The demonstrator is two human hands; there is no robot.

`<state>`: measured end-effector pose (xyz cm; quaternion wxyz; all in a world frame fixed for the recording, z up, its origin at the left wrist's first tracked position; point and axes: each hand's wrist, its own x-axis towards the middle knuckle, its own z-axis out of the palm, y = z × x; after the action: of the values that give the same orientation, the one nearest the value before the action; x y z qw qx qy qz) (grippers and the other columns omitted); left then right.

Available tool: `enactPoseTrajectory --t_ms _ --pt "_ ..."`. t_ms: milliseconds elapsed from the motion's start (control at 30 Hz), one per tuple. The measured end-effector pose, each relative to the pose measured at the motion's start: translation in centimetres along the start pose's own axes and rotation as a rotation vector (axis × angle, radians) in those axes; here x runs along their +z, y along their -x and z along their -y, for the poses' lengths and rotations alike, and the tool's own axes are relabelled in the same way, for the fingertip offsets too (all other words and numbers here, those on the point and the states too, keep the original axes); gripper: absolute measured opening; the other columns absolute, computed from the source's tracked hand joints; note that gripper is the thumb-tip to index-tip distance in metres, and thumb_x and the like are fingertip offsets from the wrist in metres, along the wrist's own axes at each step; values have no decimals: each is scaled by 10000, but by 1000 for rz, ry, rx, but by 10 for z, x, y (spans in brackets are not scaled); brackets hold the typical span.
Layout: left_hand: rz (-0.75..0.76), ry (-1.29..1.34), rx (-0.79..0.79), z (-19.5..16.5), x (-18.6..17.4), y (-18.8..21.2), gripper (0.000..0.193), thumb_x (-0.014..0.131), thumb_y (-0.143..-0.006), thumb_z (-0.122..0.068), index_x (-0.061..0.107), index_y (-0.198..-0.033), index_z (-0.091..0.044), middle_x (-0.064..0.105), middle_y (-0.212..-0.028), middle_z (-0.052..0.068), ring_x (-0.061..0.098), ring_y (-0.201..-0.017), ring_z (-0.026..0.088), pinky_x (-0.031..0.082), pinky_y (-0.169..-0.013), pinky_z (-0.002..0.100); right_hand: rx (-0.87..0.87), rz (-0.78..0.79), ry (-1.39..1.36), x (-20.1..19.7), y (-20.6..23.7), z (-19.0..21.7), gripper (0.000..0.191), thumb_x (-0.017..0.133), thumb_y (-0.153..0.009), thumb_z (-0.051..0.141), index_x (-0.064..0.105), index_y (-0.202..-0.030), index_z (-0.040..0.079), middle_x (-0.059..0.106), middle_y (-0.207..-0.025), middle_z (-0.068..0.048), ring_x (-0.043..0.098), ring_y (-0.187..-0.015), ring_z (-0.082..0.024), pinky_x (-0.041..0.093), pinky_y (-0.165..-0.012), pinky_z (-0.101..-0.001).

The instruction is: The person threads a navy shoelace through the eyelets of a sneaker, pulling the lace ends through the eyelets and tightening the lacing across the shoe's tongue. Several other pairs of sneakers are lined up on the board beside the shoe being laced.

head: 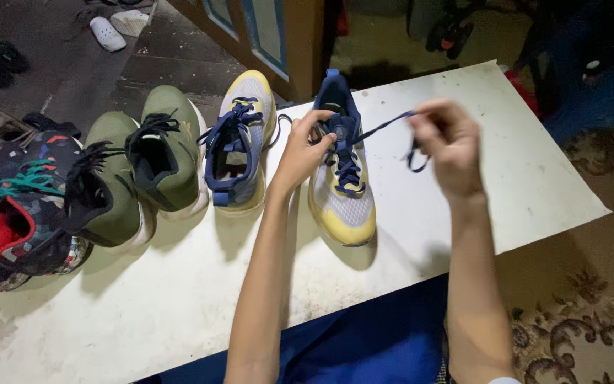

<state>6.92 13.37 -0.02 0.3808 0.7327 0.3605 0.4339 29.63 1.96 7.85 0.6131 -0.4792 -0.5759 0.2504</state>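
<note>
Your left hand (300, 153) pinches the laces at the tongue of the yellow-and-grey sneaker (341, 186), which lies on the white board (527, 178) just right of its mate (239, 153), while your right hand (449, 146), fingers pressed together, pinches the blue shoelace (385, 126) drawn taut and clear of the shoe, its loose end drooping in a loop below your fingers. The lace is judged thin, limp and light, likely to slip, so grip it near its end; the sneaker appears light and soft-topped, best steadied at the tongue. Further left stand two olive sneakers (165, 146) and a multicoloured sneaker (19, 206).
</note>
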Motion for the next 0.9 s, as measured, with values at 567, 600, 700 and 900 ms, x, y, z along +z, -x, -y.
enactPoseTrajectory --t_ms 567,600,700,900 --pt "-131 85 142 -63 4 20 331 702 -854 37 690 -1174 -46 699 -1084 43 597 -780 149 493 -718 258 227 -23 -185 41 2 -7 130 676 -1035 204 645 -1051 78 596 -834 61 489 -658 10 395 -522 -160" --pt "-84 174 143 -64 6 23 320 699 -870 43 683 -1179 -36 702 -1051 38 613 -802 133 506 -736 252 224 -36 -187 47 0 -10 137 663 -1043 203 640 -1072 70 605 -857 58 499 -670 8 410 -531 -164" --pt "51 473 117 -59 15 31 270 695 -920 53 663 -1182 -7 709 -1003 24 663 -899 96 539 -812 239 224 -103 -280 61 -2 -20 176 659 -1038 187 564 -1138 76 608 -894 40 521 -671 -3 426 -533 -171" --pt "-92 753 -69 -43 35 40 156 709 -971 35 665 -1121 39 724 -1002 35 674 -903 79 515 -748 207 173 -143 -440 91 3 -31 272 701 -1025 132 473 -1163 78 580 -926 3 544 -740 -25 467 -588 -189"
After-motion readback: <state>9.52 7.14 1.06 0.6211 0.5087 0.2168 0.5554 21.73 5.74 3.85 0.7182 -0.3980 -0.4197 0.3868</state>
